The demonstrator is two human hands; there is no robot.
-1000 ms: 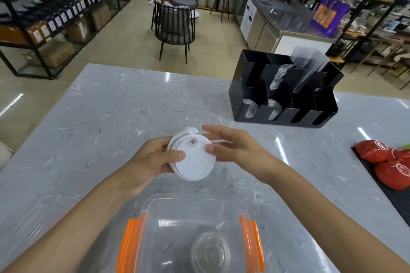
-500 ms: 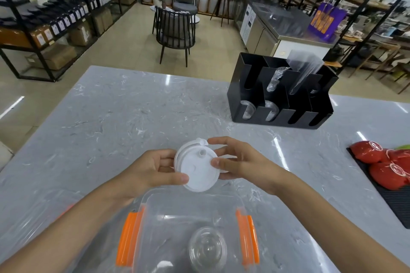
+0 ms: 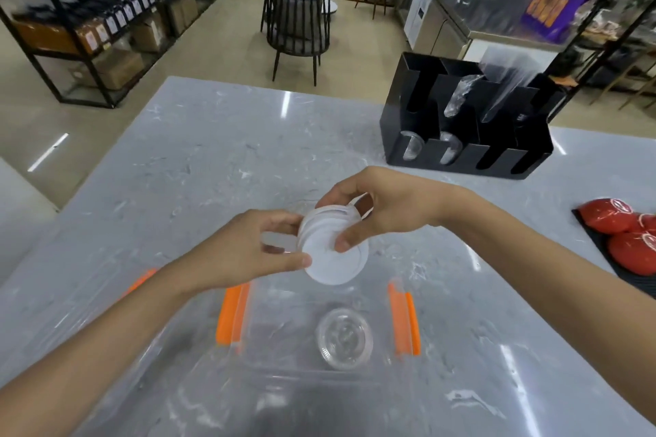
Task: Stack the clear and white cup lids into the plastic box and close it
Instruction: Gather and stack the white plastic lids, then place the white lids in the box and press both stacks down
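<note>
A stack of white cup lids point(image 3: 333, 252) is held tilted above the far edge of the clear plastic box point(image 3: 262, 380). My left hand point(image 3: 245, 252) grips the stack from the left, thumb on the front lid. From the right, my right hand point(image 3: 383, 213) pinches the stack, thumb on its face. The open box has orange side latches point(image 3: 404, 319) and stands on the grey marble table near me. Clear cup lids point(image 3: 344, 339) lie on the box floor. A clear box lid with an orange latch point(image 3: 142, 280) lies to the left, partly under my left forearm.
A black cup-and-lid organizer point(image 3: 465, 124) with plastic sleeves stands at the back right of the table point(image 3: 213, 152). Red round items point(image 3: 624, 241) sit on a dark mat at the right edge. Shelves and chairs stand beyond the table.
The white lids have tilted from facing me to lying more sideways, and both hands have shifted their grip on them. The view has moved so the box shows more fully.
</note>
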